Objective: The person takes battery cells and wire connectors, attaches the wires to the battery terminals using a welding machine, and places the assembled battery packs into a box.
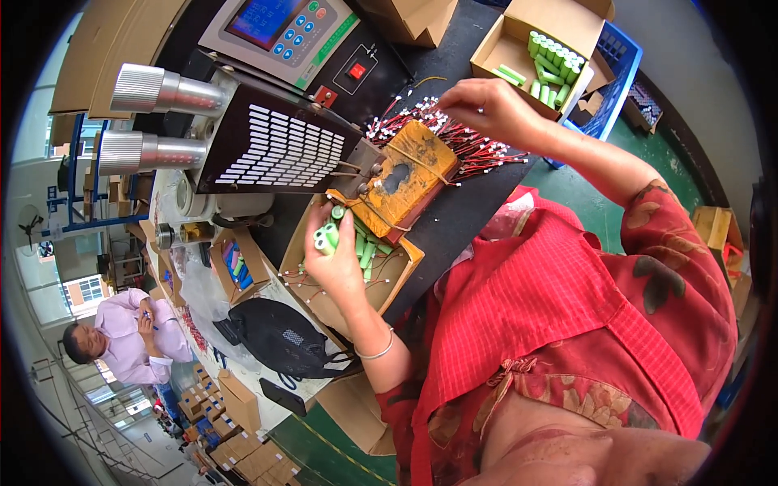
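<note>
My left hand (pixel 334 263) is closed around several green cylindrical battery cells (pixel 326 239), their white ends showing. It is over a cardboard box (pixel 324 293) in which more green cells and thin red wires lie. My right hand (pixel 496 112) hovers over a pile of red and black wire leads with white connectors (pixel 486 154). Its thumb and fingers are pinched together; what they hold, if anything, I cannot make out. Between the hands sits a worn block wrapped in yellow tape (pixel 421 162), held by rubber bands. The electrodes of a spot welder (pixel 374 170) reach to the block's edge.
The welder's control panel (pixel 284 36) stands at the back left. An open carton (pixel 502 49) of green cells lies at the back right by a blue crate (pixel 620 69). At left are a black bag (pixel 284 336), a phone (pixel 284 397) and a person in pink (pixel 134 340).
</note>
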{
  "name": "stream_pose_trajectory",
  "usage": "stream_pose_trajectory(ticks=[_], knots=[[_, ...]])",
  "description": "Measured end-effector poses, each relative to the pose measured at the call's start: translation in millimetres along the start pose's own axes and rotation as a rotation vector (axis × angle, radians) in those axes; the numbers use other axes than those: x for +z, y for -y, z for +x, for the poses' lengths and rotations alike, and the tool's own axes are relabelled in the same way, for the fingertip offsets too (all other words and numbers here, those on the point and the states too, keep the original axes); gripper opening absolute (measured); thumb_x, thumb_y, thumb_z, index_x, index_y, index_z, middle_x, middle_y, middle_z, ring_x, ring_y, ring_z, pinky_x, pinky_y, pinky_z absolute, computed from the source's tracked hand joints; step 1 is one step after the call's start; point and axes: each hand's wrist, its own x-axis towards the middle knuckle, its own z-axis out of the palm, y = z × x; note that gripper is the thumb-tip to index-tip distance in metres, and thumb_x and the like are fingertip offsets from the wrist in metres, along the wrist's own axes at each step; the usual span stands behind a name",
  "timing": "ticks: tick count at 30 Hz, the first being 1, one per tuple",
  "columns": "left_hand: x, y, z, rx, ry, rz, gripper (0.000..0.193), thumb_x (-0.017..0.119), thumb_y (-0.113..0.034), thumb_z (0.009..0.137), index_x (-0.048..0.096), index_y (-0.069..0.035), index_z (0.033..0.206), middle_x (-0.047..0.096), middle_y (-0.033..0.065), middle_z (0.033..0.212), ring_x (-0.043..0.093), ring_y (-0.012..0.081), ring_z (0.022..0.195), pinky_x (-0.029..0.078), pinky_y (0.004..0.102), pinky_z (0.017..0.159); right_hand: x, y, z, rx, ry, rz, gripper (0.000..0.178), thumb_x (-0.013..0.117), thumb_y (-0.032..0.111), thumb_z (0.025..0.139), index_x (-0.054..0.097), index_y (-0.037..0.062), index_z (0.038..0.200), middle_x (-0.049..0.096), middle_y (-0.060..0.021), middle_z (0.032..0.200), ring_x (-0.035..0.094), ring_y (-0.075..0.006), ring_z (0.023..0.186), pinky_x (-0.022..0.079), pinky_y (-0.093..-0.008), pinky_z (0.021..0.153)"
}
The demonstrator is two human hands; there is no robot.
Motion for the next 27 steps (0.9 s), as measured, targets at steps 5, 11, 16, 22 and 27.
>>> stream_pose_trajectory(ticks=[5,11,16,22,27], knots=[[-66.5,11.9,-5.8,-0.374,0.094,-0.303,0.026,0.06,-0.005,0.082,0.05,-0.004,0.106,0.053,0.001,0.078,0.051,0.0074,0.067,0.039,0.0169,0.054,-35.1,-53.3,-21.6,0.06,0.262,-0.284,0.012,0.056,0.006,0.076,0.062,-0.0006,0.084,0.061,-0.0136,0.079,0.06,-0.0276,0.075,0.048,-0.0352,0.069],[-67.1,10.7,-21.2,-0.44,0.179,-0.257,0.028,0.058,-0.01,0.085,0.051,-0.001,0.11,0.058,0.0057,0.088,0.057,0.0118,0.077,0.047,0.0228,0.059,-15.1,-59.7,-24.7,0.012,0.349,-0.461,0.012,0.057,0.014,0.076,0.06,0.0028,0.072,0.057,-0.0108,0.077,0.058,-0.0287,0.072,0.048,-0.0376,0.065],[-51.2,-4.7,-26.7,-0.323,0.21,0.098,0.032,0.057,-0.011,0.086,0.052,0.004,0.113,0.061,0.0104,0.093,0.06,0.0149,0.082,0.05,0.0237,0.065,-40.8,-40.0,-10.1,0.089,0.265,-0.577,0.012,0.056,0.015,0.072,0.059,0.0038,0.07,0.058,-0.0146,0.065,0.059,-0.0313,0.065,0.048,-0.0406,0.061],[5.5,-8.1,-38.8,-0.431,0.285,-0.569,0.029,0.055,-0.007,0.086,0.05,0.002,0.113,0.06,0.0116,0.095,0.061,0.0192,0.084,0.052,0.0279,0.065,-56.1,1.9,-18.2,0.359,0.191,0.214,0.013,0.06,0.012,0.083,0.057,-0.0005,0.081,0.057,-0.001,0.072,0.052,-0.0056,0.066,0.043,-0.0211,0.057],[45.3,-16.2,-39.5,-0.474,0.282,-0.738,0.037,0.062,-0.004,0.08,0.048,-0.001,0.115,0.061,0.0091,0.098,0.061,0.0153,0.082,0.049,0.0236,0.061,-26.7,31.3,-47.0,0.273,0.375,0.263,0.012,0.062,0.011,0.079,0.057,-0.0006,0.078,0.059,-0.0053,0.073,0.056,-0.0116,0.07,0.046,-0.026,0.064]])
